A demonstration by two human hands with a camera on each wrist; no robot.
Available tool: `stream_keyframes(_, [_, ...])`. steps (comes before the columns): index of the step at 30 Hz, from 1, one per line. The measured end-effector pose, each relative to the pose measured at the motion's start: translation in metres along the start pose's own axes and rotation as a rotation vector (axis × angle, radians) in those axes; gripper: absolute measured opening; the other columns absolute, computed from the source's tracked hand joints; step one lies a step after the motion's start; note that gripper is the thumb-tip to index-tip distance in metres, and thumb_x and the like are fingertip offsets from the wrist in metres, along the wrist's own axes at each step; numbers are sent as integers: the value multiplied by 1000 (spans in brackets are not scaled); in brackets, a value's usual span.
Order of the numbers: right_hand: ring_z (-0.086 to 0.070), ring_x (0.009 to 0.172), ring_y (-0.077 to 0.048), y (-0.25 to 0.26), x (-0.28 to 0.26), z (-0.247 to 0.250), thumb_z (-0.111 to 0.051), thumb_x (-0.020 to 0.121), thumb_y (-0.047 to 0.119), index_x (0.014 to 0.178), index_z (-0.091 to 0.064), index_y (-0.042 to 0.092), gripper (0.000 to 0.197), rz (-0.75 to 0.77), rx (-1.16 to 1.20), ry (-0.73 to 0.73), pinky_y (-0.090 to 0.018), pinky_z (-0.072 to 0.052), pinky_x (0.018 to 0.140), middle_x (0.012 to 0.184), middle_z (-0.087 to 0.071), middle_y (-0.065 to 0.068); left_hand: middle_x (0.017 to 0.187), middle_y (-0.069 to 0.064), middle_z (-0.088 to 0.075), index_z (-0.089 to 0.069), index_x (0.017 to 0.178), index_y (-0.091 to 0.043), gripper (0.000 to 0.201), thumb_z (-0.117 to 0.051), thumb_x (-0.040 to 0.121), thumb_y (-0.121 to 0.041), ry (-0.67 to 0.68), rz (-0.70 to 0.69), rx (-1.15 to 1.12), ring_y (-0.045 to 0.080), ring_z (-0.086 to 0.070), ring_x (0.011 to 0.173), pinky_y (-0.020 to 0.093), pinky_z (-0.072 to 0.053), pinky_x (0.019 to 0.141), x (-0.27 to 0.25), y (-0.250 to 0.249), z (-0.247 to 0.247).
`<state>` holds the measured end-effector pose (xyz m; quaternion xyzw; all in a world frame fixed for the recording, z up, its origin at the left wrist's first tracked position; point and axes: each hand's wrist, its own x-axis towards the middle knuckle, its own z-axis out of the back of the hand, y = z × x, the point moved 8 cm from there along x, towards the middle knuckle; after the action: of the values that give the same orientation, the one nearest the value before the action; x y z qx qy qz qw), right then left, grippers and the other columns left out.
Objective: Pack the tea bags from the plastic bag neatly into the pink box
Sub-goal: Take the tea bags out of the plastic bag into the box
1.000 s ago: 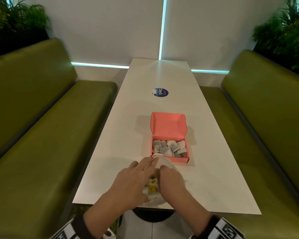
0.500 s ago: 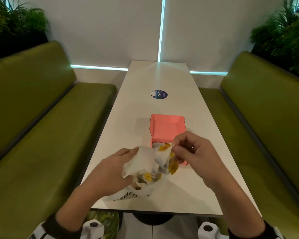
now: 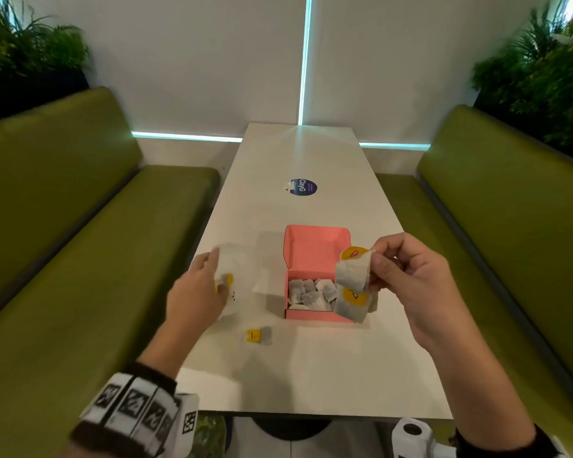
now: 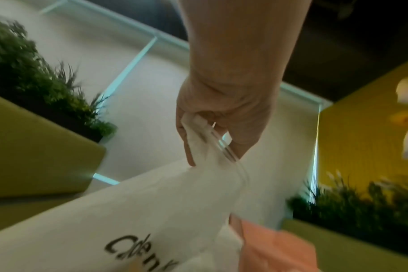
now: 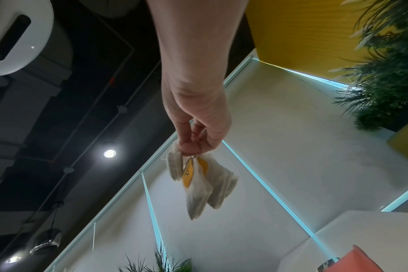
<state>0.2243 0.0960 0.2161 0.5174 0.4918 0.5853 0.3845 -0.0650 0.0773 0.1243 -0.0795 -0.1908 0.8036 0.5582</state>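
In the head view, a long, smooth white table (image 3: 298, 375) runs up the middle of the frame between two padded olive-green benches (image 3: 63, 259). At centre sits the pink box (image 3: 316, 252), matte cardboard with its hinged lid standing open toward the top of the frame; its lower tray holds a loose layer of papery grey tea bags (image 3: 311, 294). At centre right the right hand (image 3: 407, 285) pinches a bunch of tea bags (image 3: 353, 276) between thumb and curled fingers; they dangle over the box's right edge, soft crinkled pouches with glossy yellow tags. At centre left the left hand (image 3: 199, 292) grips the thin, translucent white plastic bag (image 3: 235, 282), blurred, with a yellow tag showing through it. One stray tea bag (image 3: 259, 336) lies flat on the table below the box, apart from it. A round dark-blue sticker (image 3: 302, 187) sits higher up the table.

In the left wrist view, the left hand (image 4: 224, 114) fills the upper centre, fingers curled tight round the gathered neck of the plastic bag (image 4: 128, 220), which spreads limp and filmy into the lower left with dark printed letters. A pink corner of the box (image 4: 275, 252) shows at lower right.

In the right wrist view, the right hand (image 5: 198, 125) at centre holds the tea bags (image 5: 203, 184) by their tops in a narrow fingertip pinch; they hang as flat, fibrous rectangles with yellow tags between them. The box's (image 5: 361, 261) edge shows at the lower right corner.
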Motion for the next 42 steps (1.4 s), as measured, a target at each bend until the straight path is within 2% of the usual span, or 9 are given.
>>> stream_keyframes(5, [-57, 54, -10, -8, -1, 6, -54, 87, -9, 75, -60, 13, 26, -18, -31, -18, -19, -49, 50, 59, -61, 4, 154, -2, -21, -11, 150, -21, 65, -44, 94, -16, 238, -66, 78, 25, -51, 116, 33, -45, 82, 13, 1, -89])
stream_keyframes(10, [-56, 54, -10, -17, -1, 5, -55, 87, -9, 75, -60, 13, 26, -48, -56, -6, -19, -48, 50, 60, -62, 5, 156, 1, -17, -41, 139, -26, 44, -46, 96, -31, 509, -77, -1, 20, -39, 133, 31, -30, 107, 7, 17, -137])
stream_keyframes(14, [-54, 55, -14, -20, 2, -7, -56, 87, -8, 74, -60, 13, 25, -72, -79, 36, -23, -47, 52, 63, -61, 0, 150, -3, -32, -63, 111, -28, 25, -53, 92, -40, 361, -54, -165, 16, -42, 130, 32, -33, 104, 11, 16, -104])
stream_keyframes(19, [-53, 53, -10, -5, 6, -45, -52, 87, -11, 75, -57, 8, 23, -33, 50, 154, -19, -46, 52, 61, -58, 0, 120, -7, -60, -64, 101, -22, 46, -33, 90, -54, 0, -39, -655, 14, -55, 109, 27, -40, 91, -4, -28, -16])
stream_keyframes(23, [-55, 54, -9, 1, 16, -80, -52, 88, -8, 77, -55, 10, 22, -14, 161, 181, -20, -49, 52, 60, -58, 5, 120, 5, -64, -55, 123, -29, 76, -16, 74, -73, 601, 81, -1354, 34, -61, 109, 51, -51, 88, -31, -78, -33])
stream_keyframes(26, [-58, 60, -14, -11, 23, -96, -57, 87, -4, 76, -57, 16, 23, 18, 10, 187, -28, -54, 60, 67, -60, 0, 115, 14, -66, -68, 112, -24, 88, -14, 70, -80, 831, 202, -1641, 44, -64, 97, 55, -52, 79, -47, -96, -38])
stream_keyframes(31, [-56, 81, -22, -40, 20, -112, -59, 83, 1, 89, -65, 11, 13, 213, -648, 312, -33, -47, 76, 87, -61, -5, 105, 12, -70, -60, 118, -15, 66, -37, 83, -66, 690, 438, -1856, 25, -71, 86, 42, -59, 70, -40, -84, -44])
stream_keyframes(35, [-50, 84, -21, -67, 15, -123, -53, 81, 2, 94, -64, 7, 18, 209, -913, 435, -34, -41, 72, 90, -57, -6, 90, 6, -67, -64, 102, -16, 31, -60, 83, -41, 536, 447, -1617, 17, -67, 77, 28, -56, 62, -31, -71, -59])
stream_keyframes(42, [-56, 79, -14, -111, 39, -78, -64, 84, 10, 93, -71, 9, 11, -57, -579, 184, -10, -41, 69, 99, -57, -3, 81, 7, -65, -58, 88, -11, 5, -58, 92, -15, 242, 569, -1500, 16, -56, 59, 22, -49, 49, -18, -23, -73])
